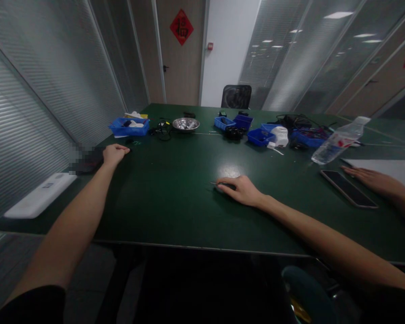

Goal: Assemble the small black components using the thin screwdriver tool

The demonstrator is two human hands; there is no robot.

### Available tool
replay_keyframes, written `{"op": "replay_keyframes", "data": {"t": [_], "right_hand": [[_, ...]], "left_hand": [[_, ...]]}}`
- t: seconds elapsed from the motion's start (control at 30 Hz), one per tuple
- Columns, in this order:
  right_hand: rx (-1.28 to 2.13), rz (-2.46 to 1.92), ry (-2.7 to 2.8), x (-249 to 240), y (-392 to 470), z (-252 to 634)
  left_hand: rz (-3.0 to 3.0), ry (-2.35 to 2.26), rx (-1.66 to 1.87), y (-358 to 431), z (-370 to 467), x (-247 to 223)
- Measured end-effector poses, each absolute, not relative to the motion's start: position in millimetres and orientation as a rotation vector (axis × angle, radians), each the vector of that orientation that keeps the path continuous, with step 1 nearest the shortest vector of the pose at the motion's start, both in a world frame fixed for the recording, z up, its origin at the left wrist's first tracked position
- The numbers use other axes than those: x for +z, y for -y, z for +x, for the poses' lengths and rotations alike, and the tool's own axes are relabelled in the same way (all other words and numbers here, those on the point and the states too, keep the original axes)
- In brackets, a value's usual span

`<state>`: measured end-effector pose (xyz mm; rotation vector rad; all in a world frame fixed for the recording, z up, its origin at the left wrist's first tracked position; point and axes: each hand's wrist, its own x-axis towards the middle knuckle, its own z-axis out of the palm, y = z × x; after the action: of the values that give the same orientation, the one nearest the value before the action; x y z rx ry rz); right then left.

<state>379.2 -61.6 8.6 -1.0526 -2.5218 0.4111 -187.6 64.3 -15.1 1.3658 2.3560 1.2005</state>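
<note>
My left hand (114,155) is stretched out to the far left of the green table (175,202). Its fingers are closed in a pinch close to the tabletop, and whatever they hold is too small and dark to name. My right hand (242,189) rests near the middle of the table, wrapped round a thin tool (214,183) with a slim metal tip that points left. Most of that tool is hidden by the fingers. Just beyond my left hand lie small dark and greenish bits (135,142).
A white case (42,195) lies at left. Farther back are a blue tray (131,129), a metal bowl (186,125), blue bins (259,137) and cables (295,121). At right, a bottle (339,141) stands tilted near a phone (349,189) and another person's hand (374,180).
</note>
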Motion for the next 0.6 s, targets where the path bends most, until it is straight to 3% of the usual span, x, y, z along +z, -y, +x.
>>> {"op": "replay_keyframes", "data": {"t": [0.6], "right_hand": [[0.439, -1.032, 2.527, 9.9, 61.7, 379.7]], "left_hand": [[1.349, -2.235, 1.159, -68.0, -194.5, -23.4]]}}
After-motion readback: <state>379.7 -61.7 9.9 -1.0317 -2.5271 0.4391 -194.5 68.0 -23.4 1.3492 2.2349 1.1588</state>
